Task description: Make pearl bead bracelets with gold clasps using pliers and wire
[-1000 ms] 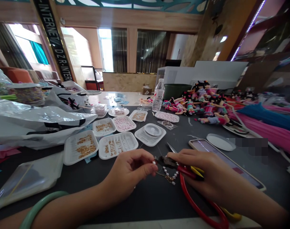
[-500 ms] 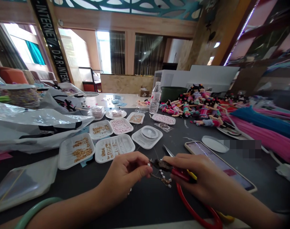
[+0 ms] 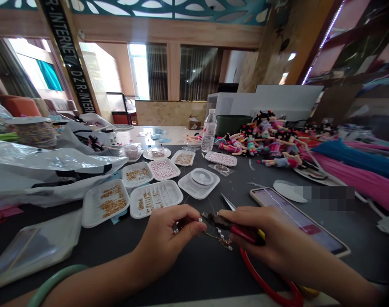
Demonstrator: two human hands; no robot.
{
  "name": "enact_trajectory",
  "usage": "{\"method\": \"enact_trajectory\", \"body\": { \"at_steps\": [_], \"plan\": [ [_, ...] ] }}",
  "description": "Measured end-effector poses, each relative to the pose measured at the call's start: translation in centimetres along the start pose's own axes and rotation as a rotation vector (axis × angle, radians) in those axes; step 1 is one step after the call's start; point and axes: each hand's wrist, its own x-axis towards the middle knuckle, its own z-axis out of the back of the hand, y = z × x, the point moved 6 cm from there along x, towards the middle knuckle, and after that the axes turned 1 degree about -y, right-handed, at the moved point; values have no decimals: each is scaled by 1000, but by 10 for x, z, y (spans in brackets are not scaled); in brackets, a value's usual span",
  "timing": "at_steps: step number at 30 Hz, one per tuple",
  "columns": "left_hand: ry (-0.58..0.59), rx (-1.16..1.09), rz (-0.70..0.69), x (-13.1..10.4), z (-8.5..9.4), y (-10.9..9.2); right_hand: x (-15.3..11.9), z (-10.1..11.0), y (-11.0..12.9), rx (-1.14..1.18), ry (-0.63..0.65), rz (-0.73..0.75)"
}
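As seen from the head, four trays [image 3: 89,209] of gold-coloured pieces [image 3: 113,207], one phone [image 3: 293,219] and one bottle [image 3: 208,134] lie beyond two hands. One beaded strand [image 3: 220,233] hangs just right of the left hand [image 3: 171,230], its end pinched between thumb and forefinger; the right hand's [image 3: 274,230] fingers wrap one pair of pliers [image 3: 242,232].

I've got a dark surface [image 3: 194,277] here, and on it: white trays [image 3: 197,193], scissors [image 3: 228,202], a phone [image 3: 298,221], a bottle [image 3: 208,136], heaped dolls [image 3: 274,138].

The left hand [image 3: 171,234] pinches a beaded strand [image 3: 220,233]; the right hand [image 3: 271,226] grips pliers [image 3: 242,232].
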Motion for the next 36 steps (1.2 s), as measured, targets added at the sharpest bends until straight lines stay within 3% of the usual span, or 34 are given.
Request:
{"method": "enact_trajectory", "body": {
  "at_steps": [6, 18, 26, 36],
  "plan": [
    [-100, 258, -204, -4, 6, -16, -1, 0, 0, 4, -15, 0],
    [-92, 518, -517, -12, 2, -30, 0, 5, 12, 39, 21, -7],
    [-103, 609, -588, -14, 1, -31, 1, 4, 11, 20, 36, -14],
    [-133, 573, -563, -15, 4, -27, 1, -2, 7, 30, 78, -60]
  ]
}}
